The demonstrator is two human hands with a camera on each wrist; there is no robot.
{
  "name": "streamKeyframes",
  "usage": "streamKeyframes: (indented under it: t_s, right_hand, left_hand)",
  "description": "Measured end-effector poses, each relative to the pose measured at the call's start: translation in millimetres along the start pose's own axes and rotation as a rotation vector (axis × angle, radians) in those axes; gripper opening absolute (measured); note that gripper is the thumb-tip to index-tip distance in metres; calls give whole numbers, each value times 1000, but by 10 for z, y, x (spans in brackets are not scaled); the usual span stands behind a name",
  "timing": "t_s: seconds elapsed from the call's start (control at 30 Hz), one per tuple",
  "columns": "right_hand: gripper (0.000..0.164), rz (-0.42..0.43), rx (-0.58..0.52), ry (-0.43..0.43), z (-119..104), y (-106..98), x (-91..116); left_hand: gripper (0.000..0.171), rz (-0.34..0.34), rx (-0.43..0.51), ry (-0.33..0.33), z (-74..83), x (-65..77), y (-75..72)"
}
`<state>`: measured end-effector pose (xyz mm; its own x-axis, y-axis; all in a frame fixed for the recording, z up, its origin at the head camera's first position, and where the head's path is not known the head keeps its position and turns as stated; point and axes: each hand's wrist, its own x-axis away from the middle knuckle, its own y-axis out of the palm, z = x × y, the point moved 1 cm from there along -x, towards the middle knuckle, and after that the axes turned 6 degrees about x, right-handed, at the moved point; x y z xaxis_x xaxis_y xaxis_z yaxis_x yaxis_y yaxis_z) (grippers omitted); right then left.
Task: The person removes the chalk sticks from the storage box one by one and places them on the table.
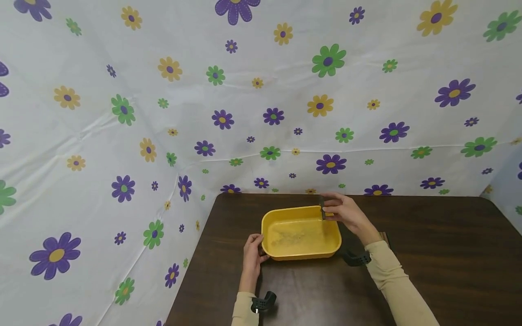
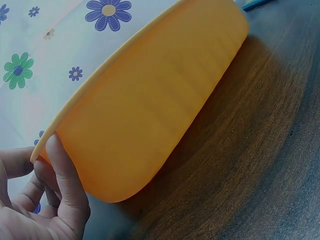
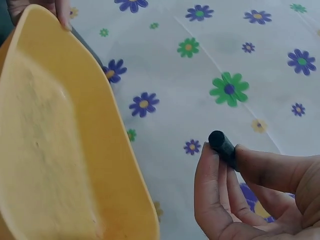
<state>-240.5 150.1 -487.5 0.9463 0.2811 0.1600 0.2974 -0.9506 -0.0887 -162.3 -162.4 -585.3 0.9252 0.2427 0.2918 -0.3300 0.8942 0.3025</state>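
A yellow plastic tub point(image 1: 299, 240) is at the middle of the dark table, with grey smudges across its inside floor. My left hand point(image 1: 251, 256) pinches its left rim; in the left wrist view the thumb point(image 2: 65, 175) presses the outer wall. Over the tub's far right corner, my right hand point(image 1: 344, 212) holds a short dark cylindrical stick point(image 1: 322, 207) between thumb and fingertips. The right wrist view shows the round end of this stick point(image 3: 218, 139), apart from the tub. What kind of stick it is cannot be told.
Beside the right sleeve lies a small brownish item point(image 1: 384, 239), partly hidden by the forearm. A blue edge of something point(image 2: 256, 4) shows beyond the tub. Flower-printed white cloth point(image 1: 261, 90) hangs behind the brown table point(image 1: 440, 253) and on its left.
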Motion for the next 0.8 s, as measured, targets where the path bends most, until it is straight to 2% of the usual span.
streamKeyframes:
  t_s: [0.2,0.3,0.4,0.53,0.6,0.8]
  right_hand:
    - [61,17,-28,-20,8,-173,51]
    - [62,35,-17,-21,23,-251,100]
    - [62,55,-1,-20,46,-328,145]
    - [63,67,9,-32,70,-441,201]
    - [63,72,5,-33,88,-495,241]
    - [64,84,4,-21,151,-632,332]
  left_hand:
    - [27,-5,-1,-1,-7,-17,-6]
    - [27,-19,-7,0,66,53,21]
    - [29,-25,-12,0,56,54,13]
    - [31,-20,-7,0,-38,-45,-22]
    - [31,-20,-5,-6,-40,-51,-24]
    - [29,-33,-9,-13,92,71,15]
